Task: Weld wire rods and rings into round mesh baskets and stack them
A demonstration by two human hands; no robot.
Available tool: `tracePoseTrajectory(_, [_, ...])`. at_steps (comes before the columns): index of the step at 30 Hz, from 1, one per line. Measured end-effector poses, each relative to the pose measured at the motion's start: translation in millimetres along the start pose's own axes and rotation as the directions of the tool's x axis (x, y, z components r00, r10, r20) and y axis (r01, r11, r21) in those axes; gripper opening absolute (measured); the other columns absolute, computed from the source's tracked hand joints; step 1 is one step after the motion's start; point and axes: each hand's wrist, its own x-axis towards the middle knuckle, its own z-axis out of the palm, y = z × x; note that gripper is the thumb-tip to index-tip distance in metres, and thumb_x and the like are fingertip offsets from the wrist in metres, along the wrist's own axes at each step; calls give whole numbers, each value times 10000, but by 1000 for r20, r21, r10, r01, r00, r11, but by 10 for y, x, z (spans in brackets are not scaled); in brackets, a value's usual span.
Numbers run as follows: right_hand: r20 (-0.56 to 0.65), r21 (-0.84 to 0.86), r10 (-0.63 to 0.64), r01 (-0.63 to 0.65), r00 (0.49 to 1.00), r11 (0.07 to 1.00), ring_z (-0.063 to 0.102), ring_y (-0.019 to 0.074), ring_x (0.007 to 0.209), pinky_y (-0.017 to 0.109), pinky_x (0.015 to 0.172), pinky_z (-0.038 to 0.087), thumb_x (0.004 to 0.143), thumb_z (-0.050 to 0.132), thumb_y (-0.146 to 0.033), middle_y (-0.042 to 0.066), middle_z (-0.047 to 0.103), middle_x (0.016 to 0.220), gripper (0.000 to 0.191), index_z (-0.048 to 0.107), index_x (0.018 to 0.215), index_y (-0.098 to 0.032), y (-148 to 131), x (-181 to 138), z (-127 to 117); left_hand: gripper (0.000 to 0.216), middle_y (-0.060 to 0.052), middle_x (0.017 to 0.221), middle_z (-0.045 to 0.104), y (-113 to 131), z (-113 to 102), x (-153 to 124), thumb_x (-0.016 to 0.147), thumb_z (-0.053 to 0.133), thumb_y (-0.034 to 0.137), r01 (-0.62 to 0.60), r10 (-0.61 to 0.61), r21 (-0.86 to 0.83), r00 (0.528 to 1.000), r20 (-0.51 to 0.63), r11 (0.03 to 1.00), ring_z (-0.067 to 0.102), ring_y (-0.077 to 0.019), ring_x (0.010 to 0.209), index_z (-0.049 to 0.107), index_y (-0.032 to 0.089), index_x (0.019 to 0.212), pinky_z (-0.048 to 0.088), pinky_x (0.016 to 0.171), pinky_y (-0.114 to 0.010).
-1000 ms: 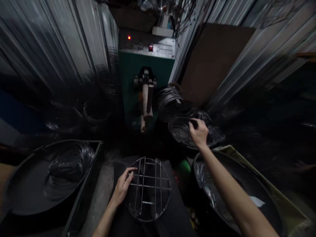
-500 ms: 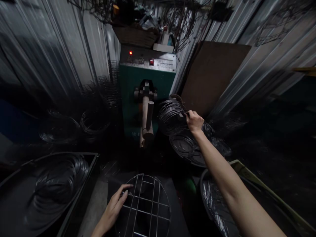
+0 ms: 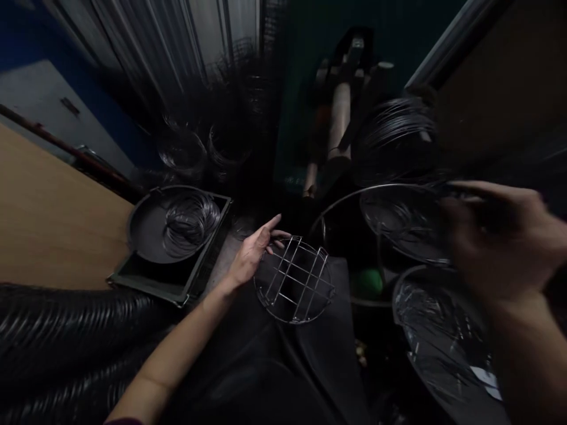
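1. Round wire grid rack point(image 3: 295, 280): lies tilted on the dark cloth point(image 3: 283, 360) right in front of you, centre of view.
2. Your left hand point(image 3: 253, 252): at the rack's upper-left rim. Fingers loosely spread, the lower fingertips touching the rim wire and the index pointing up, clear of it. Not closed round anything.
3. Your right hand point(image 3: 500, 242): far right, heavily motion-blurred. Fingers look curled on the rim of a thin wire ring point(image 3: 384, 186). The ring arcs left from the hand and drops to just right of the rack. Can't tell the exact finger placement.
4. Behind the ring: a shallow dish of loose rings point(image 3: 401, 227). Above it, a stack of coiled wire rings point(image 3: 396, 127).
5. Small green object point(image 3: 370, 282) between the rack and the basin point(image 3: 443, 348) at lower right. The basin holds shiny wire pieces.
6. Machine arm point(image 3: 339, 112) stands top centre, just left of the coiled stack.
7. Left of your left hand: a black pan point(image 3: 146, 227) with a bundle of wire rings point(image 3: 191, 215) in it, sitting in a dark tray point(image 3: 177, 297).
8. Far left: wooden board point(image 3: 48, 224). Bottom left: a long ribbed black bundle point(image 3: 66, 336), too blurred to identify. Corrugated sheet wall point(image 3: 177, 41) at the back.
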Motion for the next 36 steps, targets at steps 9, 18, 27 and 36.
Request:
tracePoseTrajectory(9, [526, 119, 258, -370, 810, 921, 518, 146, 631, 279, 608, 438, 908, 413, -306, 48, 536, 785, 318, 667, 1067, -200, -509, -994, 1001, 278, -47, 1105, 688, -389, -99, -30, 908, 513, 274, 38, 64, 595, 987, -149, 803, 635, -190, 1026, 668, 190, 1123, 469, 959, -305])
tracePoseTrajectory(18, [517, -129, 523, -542, 678, 830, 503, 175, 694, 293, 600, 409, 903, 379, -289, 69, 500, 874, 345, 634, 1128, -232, -646, -1240, 993, 264, -37, 921, 677, -578, -195, 432, 930, 496, 268, -171, 69, 871, 985, 157, 461, 638, -177, 872, 647, 229, 1144, 499, 796, -266])
tracePoseTrajectory(27, [393, -105, 580, -592, 714, 799, 523, 196, 726, 329, 665, 454, 888, 363, -290, 72, 508, 856, 326, 631, 1063, -227, -777, -1411, 962, 268, -41, 973, 679, -633, -253, 537, 929, 503, 271, -247, 64, 769, 963, 260, 590, 629, -169, 893, 647, 220, 1150, 480, 834, -271])
tracePoseTrajectory(36, [417, -6, 577, -633, 702, 774, 540, 259, 1084, 452, 937, 449, 914, 396, -431, 143, 527, 1154, 511, 455, 1364, -196, -912, -1763, 855, 618, -75, 1194, 629, -680, -227, 261, 909, 497, 478, -187, -61, 803, 962, 267, 566, 552, -218, 969, 323, 215, 1441, 411, 929, -363])
